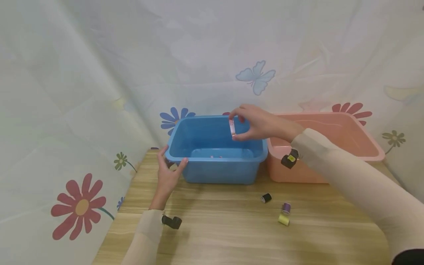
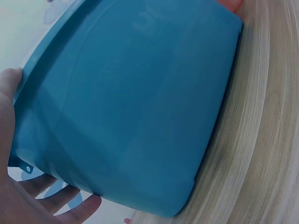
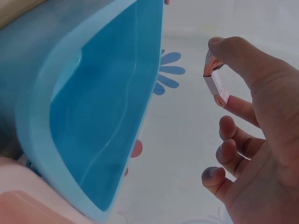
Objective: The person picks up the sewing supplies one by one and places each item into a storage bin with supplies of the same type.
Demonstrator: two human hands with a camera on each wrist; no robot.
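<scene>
My right hand (image 1: 256, 123) is raised over the right part of a blue plastic bin (image 1: 218, 171). Between thumb and forefinger it pinches a small skein of pink thread (image 3: 215, 83) with a white paper band round its middle; the other fingers are bent and clear of it. At the bin's front left corner, my left hand (image 1: 168, 178) grips the rim, thumb at the front and fingers round the left end. In the left wrist view the fingertips (image 2: 88, 205) lie along the bin's outer wall. Tiny pink bits (image 1: 216, 157) show on the bin's floor.
A pink bin (image 1: 298, 173) stands right beside the blue one. On the wooden table (image 1: 218, 228) in front lie a black thread spool (image 1: 266, 198), a purple spool (image 1: 286, 208) and a yellow spool (image 1: 283, 219). A flower-printed curtain (image 1: 198, 55) hangs close behind the bins.
</scene>
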